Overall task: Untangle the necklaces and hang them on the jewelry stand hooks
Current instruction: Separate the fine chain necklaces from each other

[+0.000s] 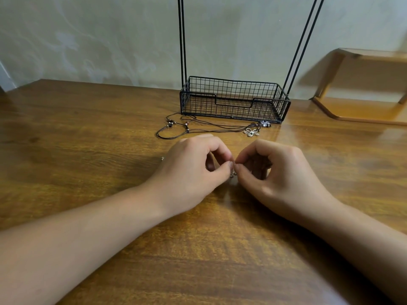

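Open wooden table on both flanks, clutter straight ahead

Cord necklaces (pixel 204 126) sprawl just before the wire basket (pixel 234 100) of the jewelry stand, whose black uprights (pixel 182 40) rise behind; a tiny, possibly metal, bit (pixel 162 158) lies left of the hands.

The table (pixel 88 133) is of brown wood with a clear grain; its surface is smooth and varnished, glossy beyond the pinching fingers, where it reflects the light. The jewelry stand (pixel 234 100), farther beyond the grip, is of thin black metal wire, painted, with a slight shine; its basket is a wire grid. Between it and the grip lie cord necklaces (pixel 198 127) of dark, matt cord with small beads and a silvery metal flower pendant (pixel 251 131). At the pinch, a tiny shiny metal piece (pixel 233 172) shows. The wall (pixel 88 40) looks matt.
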